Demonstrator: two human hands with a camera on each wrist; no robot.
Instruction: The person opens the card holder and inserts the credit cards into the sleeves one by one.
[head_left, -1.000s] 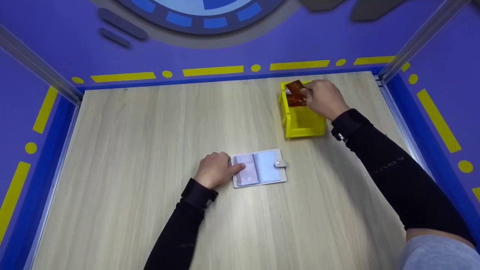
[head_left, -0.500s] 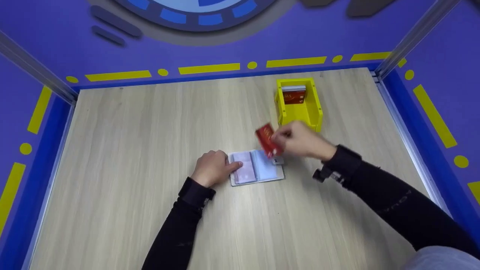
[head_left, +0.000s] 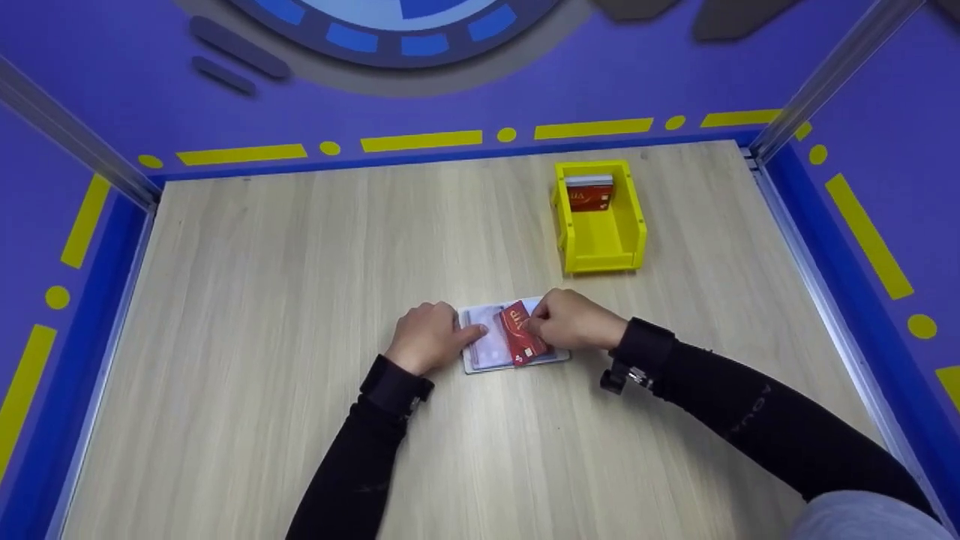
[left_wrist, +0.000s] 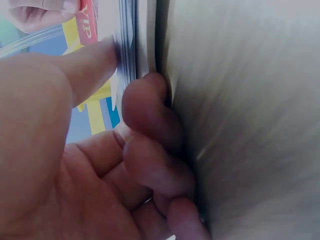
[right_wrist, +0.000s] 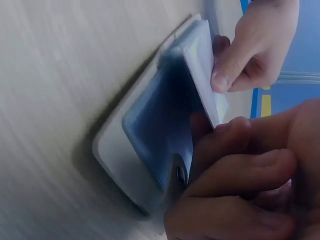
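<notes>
A small card holder (head_left: pixel 486 355) lies spread open on the table, its clear plastic sleeves showing. My left hand (head_left: pixel 427 337) grips its left side, thumb on the sleeves and fingers curled against the cover's edge. Between thumb and fingers, my right hand (head_left: pixel 577 321) pinches a red VIP card (head_left: pixel 523 341), slanted over the middle of the holder. In the right wrist view, a pale sheet stands raised from the right-hand sleeve, beside the right fingertips (right_wrist: pixel 235 127). The snap strap (right_wrist: pixel 175 182) on the cover's outer edge shows just below those fingers.
Beyond the holder, toward the back right, stands a yellow bin (head_left: pixel 604 264). Several cards (head_left: pixel 589 198) lean upright against its back wall, a red one in front. Blue and yellow panels (head_left: pixel 420 140) enclose the table (head_left: pixel 300 262) at the back and sides.
My right hand has drawn a red card out of the yellow bin and carried it forward and left onto the holder. My left hand has kept its grip.
</notes>
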